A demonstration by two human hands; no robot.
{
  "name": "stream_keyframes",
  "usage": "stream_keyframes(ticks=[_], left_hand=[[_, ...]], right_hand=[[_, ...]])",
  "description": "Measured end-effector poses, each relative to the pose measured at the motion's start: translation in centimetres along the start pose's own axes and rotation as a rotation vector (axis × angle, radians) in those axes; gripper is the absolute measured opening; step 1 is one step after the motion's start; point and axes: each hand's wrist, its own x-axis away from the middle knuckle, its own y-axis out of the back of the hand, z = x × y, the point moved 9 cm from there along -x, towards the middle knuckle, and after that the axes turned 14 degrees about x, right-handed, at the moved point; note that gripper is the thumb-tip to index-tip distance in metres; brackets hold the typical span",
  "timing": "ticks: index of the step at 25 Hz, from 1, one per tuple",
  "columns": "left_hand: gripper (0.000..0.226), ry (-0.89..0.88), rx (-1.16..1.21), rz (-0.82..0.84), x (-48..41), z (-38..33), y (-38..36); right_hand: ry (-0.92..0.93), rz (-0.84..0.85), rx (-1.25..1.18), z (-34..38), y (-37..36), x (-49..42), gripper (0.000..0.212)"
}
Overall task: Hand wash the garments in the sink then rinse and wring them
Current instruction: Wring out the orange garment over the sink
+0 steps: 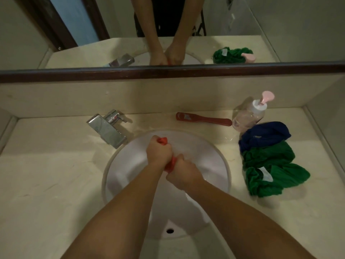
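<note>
A red garment [170,164] is twisted into a tight rope above the white round sink [222,157]. My left hand [158,151] grips its far end, where a red tip sticks out past the fist. My right hand [182,174] is closed around the near end, touching the left hand. On the counter to the right of the sink lie a crumpled green garment [270,174] and a blue garment [265,135], the blue one further back.
A chrome faucet [107,128] stands at the sink's back left. A red brush [203,119] lies behind the sink. A clear pump bottle [250,113] with a pink nozzle stands at the back right. A mirror runs above the beige counter [46,174].
</note>
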Motion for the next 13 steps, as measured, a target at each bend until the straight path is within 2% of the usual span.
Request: stream_keyframes(ticks=[3, 5, 6, 8, 9, 11, 13], left_hand=[[0.028, -0.035, 0.084, 0.011, 0.1, -0.6, 0.5], [0.052, 0.0, 0.193, 0.046, 0.1, -0.6, 0.7], [0.064, 0.028, 0.228, 0.068, 0.4, -0.6, 0.7], [0.08, 0.078, 0.241, 0.181, 1.2, -1.0, 0.1], [0.087, 0.112, 0.277, 0.27, 1.2, -1.2, -0.2], [0.094, 0.161, 0.382, 0.554, 1.5, -1.9, -1.0], [0.074, 0.115, 0.525, 0.705, 1.3, -2.7, -0.4]], right_hand=[[0.066, 0.057, -0.196, 0.2, 0.9, 1.0, 0.051], [0.157, 0.059, -0.318, 1.0, 2.1, 2.4, 0.051], [0.2, 0.056, -0.322, 1.4, 2.4, 2.9, 0.06], [0.174, 0.06, -0.329, 1.2, 2.6, 3.5, 0.072], [0.125, 0.092, -0.388, 0.7, 2.6, 3.5, 0.068], [0.063, 0.264, -0.739, -0.2, 2.0, 3.9, 0.05], [0.097, 0.525, -1.163, 0.8, 1.3, 5.4, 0.046]])
